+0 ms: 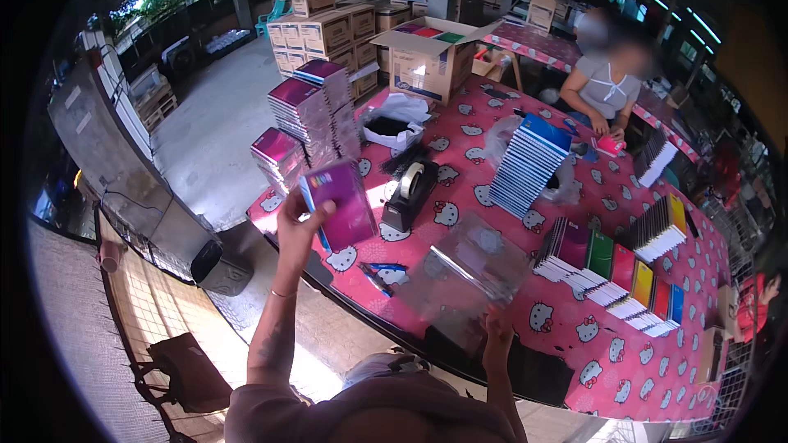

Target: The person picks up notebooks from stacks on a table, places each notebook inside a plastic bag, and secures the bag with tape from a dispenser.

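Tape dispenser (418, 202) on the table (632, 381), left of plastic sleeves (484, 261)

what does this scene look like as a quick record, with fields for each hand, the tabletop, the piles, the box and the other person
left hand: holding purple-covered notebook
right hand: at near edge of clear plastic sleeves; grip unclear
tabletop: pink patterned cloth, tape dispenser, blue-handled tool
piles: purple-covered stacks at left, blue-covered stack, multicoloured notebook row at right
open carton: coloured items inside
co-worker: across the table, hands at a pink item
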`<state>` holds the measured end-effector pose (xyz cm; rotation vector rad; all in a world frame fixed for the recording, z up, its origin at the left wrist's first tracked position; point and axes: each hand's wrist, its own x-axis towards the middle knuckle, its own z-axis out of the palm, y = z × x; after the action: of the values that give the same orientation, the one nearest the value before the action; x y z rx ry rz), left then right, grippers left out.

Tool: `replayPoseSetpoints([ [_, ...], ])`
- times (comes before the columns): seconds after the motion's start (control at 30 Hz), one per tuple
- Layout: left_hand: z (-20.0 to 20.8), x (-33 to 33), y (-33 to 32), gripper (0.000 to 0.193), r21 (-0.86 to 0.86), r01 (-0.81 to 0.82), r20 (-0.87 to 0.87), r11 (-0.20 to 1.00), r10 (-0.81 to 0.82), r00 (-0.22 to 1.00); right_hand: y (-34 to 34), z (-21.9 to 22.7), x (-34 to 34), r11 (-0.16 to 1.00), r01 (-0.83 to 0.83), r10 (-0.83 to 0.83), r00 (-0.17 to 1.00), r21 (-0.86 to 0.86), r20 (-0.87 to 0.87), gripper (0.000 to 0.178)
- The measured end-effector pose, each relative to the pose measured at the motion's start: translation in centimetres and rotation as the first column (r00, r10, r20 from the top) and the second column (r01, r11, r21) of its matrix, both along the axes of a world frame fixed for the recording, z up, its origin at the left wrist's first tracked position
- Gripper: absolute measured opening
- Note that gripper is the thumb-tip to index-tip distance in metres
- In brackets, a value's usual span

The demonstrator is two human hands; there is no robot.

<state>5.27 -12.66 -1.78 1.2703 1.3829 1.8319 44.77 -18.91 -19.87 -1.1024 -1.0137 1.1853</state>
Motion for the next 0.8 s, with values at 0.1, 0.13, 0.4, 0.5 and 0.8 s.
replayPoseSetpoints([
  [0.1, 1.1, -10.3, 1.7, 0.070, -0.095, -0.408, 0.240, 0.908, 0.418, 0.876, -1.7, -1.1, 0.4, 0.997, 0.050, -0.046, 0.997, -0.060, 0.064, 0.027],
  [0.13, 0.9, -14.2, 2.9, 0.077, -0.134, -0.515, 0.232, 0.847, 0.532, 0.814, -1.5, -1.6, 0.4, 0.996, 0.068, -0.063, 0.995, -0.060, 0.071, 0.026],
  [0.4, -1.7, -22.5, 11.1, 0.112, -0.258, -0.886, -0.500, 0.385, 0.731, 0.464, -0.3, -1.9, -0.5, 0.986, 0.164, -0.161, 0.985, -0.036, 0.063, 0.020],
  [0.5, 1.3, -15.5, 13.6, 0.096, 0.244, -0.678, -0.593, 0.693, 0.660, 0.462, -1.1, -1.3, -0.6, 0.972, 0.234, -0.232, 0.971, -0.034, 0.059, 0.019],
  [0.8, 2.5, -17.5, 18.0, 0.089, 0.308, -0.569, -0.805, 0.762, 0.528, 0.272, -2.1, -3.1, -0.1, 0.966, 0.259, -0.257, 0.962, -0.005, 0.097, 0.012],
])
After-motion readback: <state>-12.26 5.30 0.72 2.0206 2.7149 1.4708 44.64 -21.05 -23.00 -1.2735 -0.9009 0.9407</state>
